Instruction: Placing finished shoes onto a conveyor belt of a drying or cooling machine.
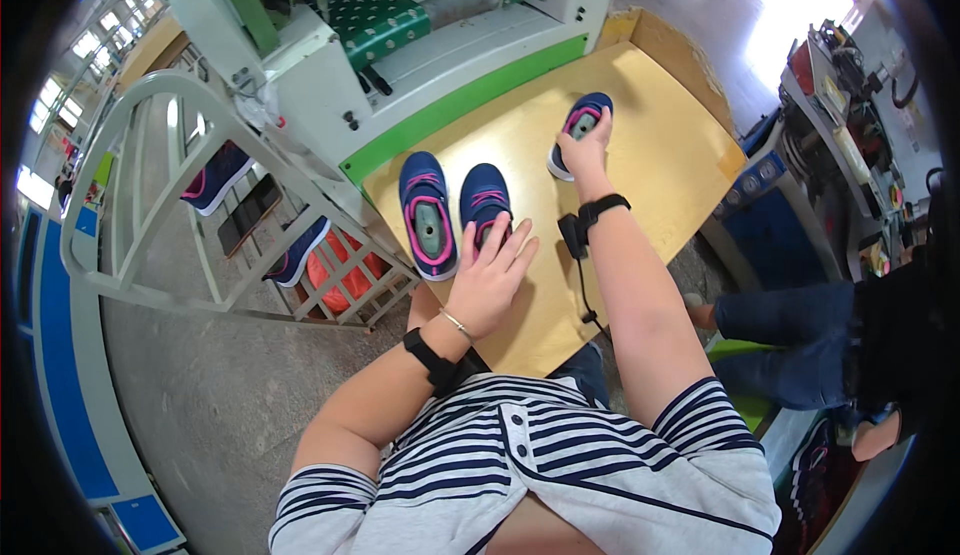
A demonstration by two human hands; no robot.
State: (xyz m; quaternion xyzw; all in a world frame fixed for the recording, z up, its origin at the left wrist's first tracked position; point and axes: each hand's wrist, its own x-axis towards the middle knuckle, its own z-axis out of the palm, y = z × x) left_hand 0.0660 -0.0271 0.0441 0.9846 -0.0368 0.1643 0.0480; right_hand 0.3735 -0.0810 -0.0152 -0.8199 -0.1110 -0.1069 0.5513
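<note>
Head view: left hand (pixel 492 273) lies spread, fingers on the middle shoe (pixel 485 202); right hand (pixel 585 147) grips the shoe at one o'clock (pixel 580 125). Shoes look light and soft; take them by the collar.

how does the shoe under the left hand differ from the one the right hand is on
The near shoe stands close beside a third shoe; the far shoe stands alone, farther up the wooden table. The left hand lies flat over the near shoe's heel; the right hand grips the far shoe. Both are navy with pink trim.
</note>
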